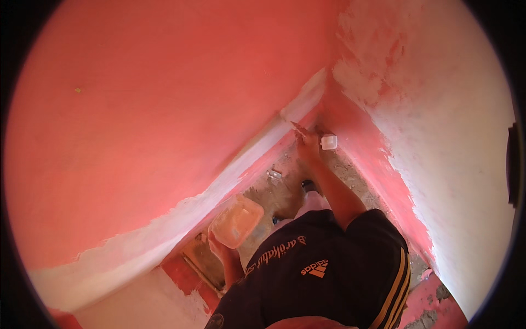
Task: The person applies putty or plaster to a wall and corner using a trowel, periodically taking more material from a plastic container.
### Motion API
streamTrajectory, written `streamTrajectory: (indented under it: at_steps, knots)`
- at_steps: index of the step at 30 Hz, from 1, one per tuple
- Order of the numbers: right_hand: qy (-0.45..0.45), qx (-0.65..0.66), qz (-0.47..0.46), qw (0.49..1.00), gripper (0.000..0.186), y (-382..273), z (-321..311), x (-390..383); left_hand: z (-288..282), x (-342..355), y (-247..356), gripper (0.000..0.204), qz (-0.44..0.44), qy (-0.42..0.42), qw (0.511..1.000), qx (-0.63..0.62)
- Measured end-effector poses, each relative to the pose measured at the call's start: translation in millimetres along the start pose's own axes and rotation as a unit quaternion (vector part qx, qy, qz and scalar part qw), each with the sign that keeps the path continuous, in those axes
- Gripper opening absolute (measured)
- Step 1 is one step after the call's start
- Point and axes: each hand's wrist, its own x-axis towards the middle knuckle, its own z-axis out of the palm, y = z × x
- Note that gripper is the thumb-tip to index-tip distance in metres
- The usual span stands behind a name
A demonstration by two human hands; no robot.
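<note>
My left hand (pixel 222 251) grips the near side of a shallow, orange-tinted plastic tub (pixel 235 222) with rounded corners, held tilted above the floor. Pale smears coat the tub's inside. My right arm reaches out to the corner, where my right hand (pixel 308 147) is closed close to the pale band (pixel 263 137) low on the left wall. Something narrow seems to stick out from its fingers toward that band, too small and dark to name. Just right of this hand is a small white squarish plastic piece (pixel 329 142).
A red-pink wall (pixel 164 98) rises on the left. The right wall (pixel 449 120) is whitish with ragged pink patches. Small litter (pixel 275 175) lies on the dusty floor (pixel 350 170) by my shoe (pixel 308 186). A long thin stick (pixel 200 271) lies near my left forearm.
</note>
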Motion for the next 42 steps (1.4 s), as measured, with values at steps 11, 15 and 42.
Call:
streamTrajectory:
  at_steps: [11, 15, 42]
  knots:
    - [-0.005, -0.205, 0.048, 0.978, 0.041, 5.4, -21.1, 41.7, 3.6, -6.4, -9.7, 0.040, -0.094, 0.022, 0.993, -0.069]
    - [-0.073, -0.018, -0.016, 0.997, 0.040, 9.4, -8.2, -18.9, 4.9, -8.5, -10.1, 0.040, -0.035, 0.025, 0.999, -0.016]
    - [0.149, -0.114, -0.050, 0.981, 0.034, 21.5, -27.3, 81.0, 1.9, -26.7, -8.9, 0.041, -0.122, 0.042, 0.980, -0.149]
